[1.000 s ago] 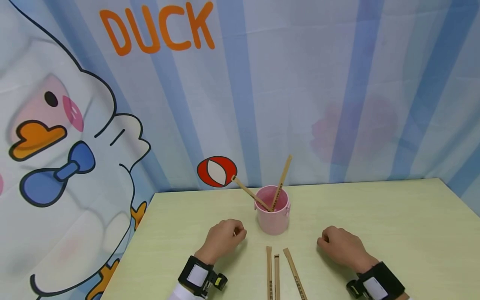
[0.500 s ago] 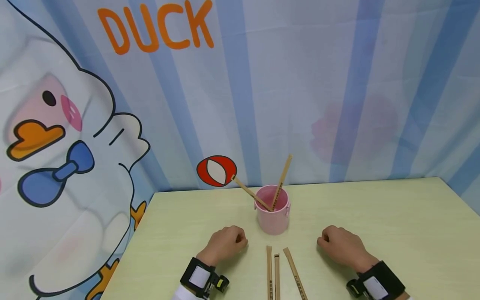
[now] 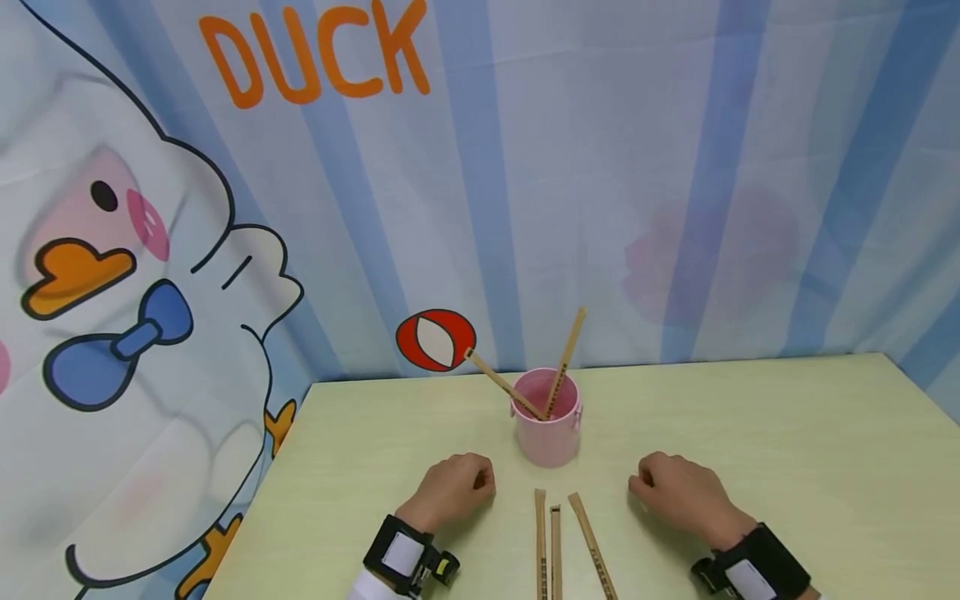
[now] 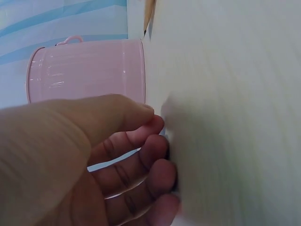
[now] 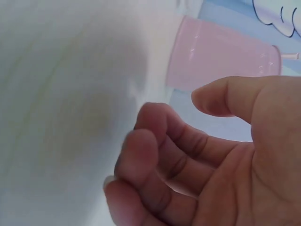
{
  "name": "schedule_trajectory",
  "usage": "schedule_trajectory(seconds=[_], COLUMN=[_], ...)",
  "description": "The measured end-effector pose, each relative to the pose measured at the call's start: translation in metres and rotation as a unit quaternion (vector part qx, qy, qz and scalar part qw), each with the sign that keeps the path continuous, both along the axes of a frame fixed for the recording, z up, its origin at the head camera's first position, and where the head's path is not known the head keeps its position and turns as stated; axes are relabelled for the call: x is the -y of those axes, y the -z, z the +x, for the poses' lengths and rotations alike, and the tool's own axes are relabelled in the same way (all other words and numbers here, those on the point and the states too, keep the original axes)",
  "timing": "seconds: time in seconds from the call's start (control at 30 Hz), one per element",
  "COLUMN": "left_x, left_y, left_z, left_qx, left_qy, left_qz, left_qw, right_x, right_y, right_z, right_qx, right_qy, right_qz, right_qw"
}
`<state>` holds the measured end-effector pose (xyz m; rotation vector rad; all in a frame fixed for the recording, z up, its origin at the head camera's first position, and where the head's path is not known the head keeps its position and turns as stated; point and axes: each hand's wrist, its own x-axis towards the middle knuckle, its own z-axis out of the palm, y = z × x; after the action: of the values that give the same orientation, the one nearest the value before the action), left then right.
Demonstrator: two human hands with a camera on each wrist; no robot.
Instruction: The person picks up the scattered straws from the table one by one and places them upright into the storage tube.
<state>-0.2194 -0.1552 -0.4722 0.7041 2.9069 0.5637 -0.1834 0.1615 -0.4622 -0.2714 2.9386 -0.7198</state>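
My left hand (image 3: 450, 492) rests on the table left of a small pink bucket (image 3: 547, 443), fingers loosely curled and holding nothing. To the right, my right hand (image 3: 686, 497) lies likewise, its thumb apart from the curled fingers in the right wrist view. Two slim tan sticks with dark printing lean in the bucket, one stick (image 3: 504, 382) tilting left and the other stick (image 3: 568, 357) tilting right. Between the hands, in front of the bucket, lie three similar sticks: a left stick (image 3: 541, 542), a middle stick (image 3: 556, 554) and a slanted right stick (image 3: 592, 546). Their near ends are cut off or close to the frame edge.
A pale wooden table (image 3: 787, 417) reaches back to a blue striped cloth (image 3: 570, 167) printed with a duck (image 3: 225, 367) and a red and white ball (image 3: 435, 340). Black straps with small cameras sit on both wrists, the left one (image 3: 401, 557) over a white sleeve.
My left hand has settled slightly toward me and its fingers have drawn in. My right thumb has shifted a little outward. The bucket and sticks have stayed put.
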Motion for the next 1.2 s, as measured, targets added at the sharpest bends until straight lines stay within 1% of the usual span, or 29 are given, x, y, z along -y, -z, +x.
schedule_trajectory(seconds=[0.1,0.2,0.4,0.53,0.73,0.87,1.0,1.2], left_x=[0.000,0.000,0.000,0.000,0.000,0.000,0.000,0.000], left_y=[0.001,0.002,0.002,0.001,0.001,0.003,0.003,0.004], left_z=[-0.001,-0.001,-0.001,0.000,0.001,0.000,-0.001,-0.001], left_qx=[-0.002,-0.002,0.004,0.004,0.006,0.009,0.011,0.007], left_qy=[-0.001,-0.003,-0.007,-0.006,-0.006,-0.008,-0.008,-0.006], left_qz=[-0.003,-0.003,-0.002,0.002,0.003,0.003,0.007,0.006], left_qw=[1.0000,1.0000,1.0000,1.0000,1.0000,0.9999,0.9999,0.9999], right_x=[0.007,0.017,0.036,0.041,0.042,0.044,0.047,0.050], right_y=[-0.005,-0.008,-0.009,-0.010,-0.015,-0.013,-0.009,-0.002], right_z=[0.005,0.011,0.025,0.031,0.035,0.036,0.038,0.041], right_qx=[-0.009,-0.021,-0.032,-0.035,-0.039,-0.035,-0.025,-0.023], right_qy=[-0.006,-0.021,-0.057,-0.068,-0.072,-0.078,-0.095,-0.114], right_qz=[0.005,0.010,0.006,0.001,0.002,0.001,-0.001,-0.016], right_qw=[1.000,1.000,0.998,0.997,0.997,0.996,0.995,0.993])
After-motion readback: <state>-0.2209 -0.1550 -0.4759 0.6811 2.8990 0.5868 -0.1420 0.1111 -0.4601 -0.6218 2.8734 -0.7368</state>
